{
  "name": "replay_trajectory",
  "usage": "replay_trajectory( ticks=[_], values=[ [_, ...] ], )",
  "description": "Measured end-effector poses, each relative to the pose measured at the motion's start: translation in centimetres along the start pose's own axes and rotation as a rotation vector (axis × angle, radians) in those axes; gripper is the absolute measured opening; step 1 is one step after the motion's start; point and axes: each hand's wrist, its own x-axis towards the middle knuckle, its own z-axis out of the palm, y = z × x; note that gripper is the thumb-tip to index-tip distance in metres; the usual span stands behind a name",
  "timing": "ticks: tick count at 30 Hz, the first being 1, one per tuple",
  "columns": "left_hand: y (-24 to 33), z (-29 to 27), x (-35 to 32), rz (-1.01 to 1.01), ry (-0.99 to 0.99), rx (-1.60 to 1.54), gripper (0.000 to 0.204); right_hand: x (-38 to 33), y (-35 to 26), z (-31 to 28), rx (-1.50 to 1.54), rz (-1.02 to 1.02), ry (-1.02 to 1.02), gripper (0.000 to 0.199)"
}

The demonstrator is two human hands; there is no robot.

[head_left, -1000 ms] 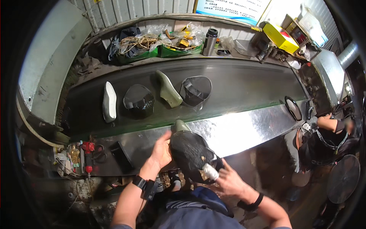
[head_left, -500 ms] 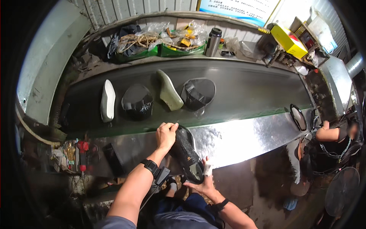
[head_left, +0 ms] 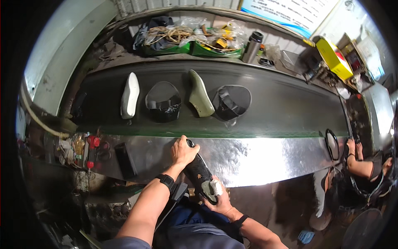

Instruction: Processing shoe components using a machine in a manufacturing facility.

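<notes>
A black shoe (head_left: pixel 196 171) with a small gold mark on it slants between my two hands, over the front edge of the metal table. My left hand (head_left: pixel 184 152) grips its far end, thumb on top and fingers round the side. Round its near end my right hand (head_left: pixel 220 201) is closed, a white wrapping on one digit lying against the shoe. Beyond, on the dark belt, lie a white shoe last (head_left: pixel 130 96) and a greenish-grey one (head_left: pixel 200 94). Beside them stand two black, open-topped pieces, one on the left (head_left: pixel 163 103) and one on the right (head_left: pixel 233 101).
On the metal ledge (head_left: pixel 155 159) lie a dark flat phone-like slab (head_left: pixel 125 159), a red-handled tool (head_left: pixel 93 143) and another black shoe (head_left: pixel 332 144). A co-worker's arm (head_left: pixel 364 167) reaches in at right. Behind the belt stand green bins (head_left: pixel 215 50) and a steel flask (head_left: pixel 252 47).
My right hand, more open beneath the shoe's near end before, now wraps round it. My left hand keeps its grip on the far end. The whole view has shifted.
</notes>
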Motion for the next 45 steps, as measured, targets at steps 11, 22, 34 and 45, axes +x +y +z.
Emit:
replay_trajectory(
  ticks=[11, 22, 34, 45],
  values=[
    [-7.0, -14.2, -9.3, -0.268, 0.352, -0.368, 0.037, 6.8, -10.4, -0.2, 0.769, 0.458, -0.452, 0.102],
    [-16.8, -29.7, -33.5, -0.442, 0.921, -0.449, 0.033, 5.1, -27.5, 13.0, 0.796, 0.347, -0.894, 0.036],
    [-33.3, -42.4, -61.3, -0.528, 1.296, -0.878, 0.043, -11.8, -45.8, 32.8, 0.947, 0.563, -1.219, 0.020],
    [-38.0, -35.6, -67.5, -0.189, 1.372, -1.783, 0.033, -16.1, -54.2, 42.5, 1.030, 0.638, -1.321, 0.014]
  ],
)
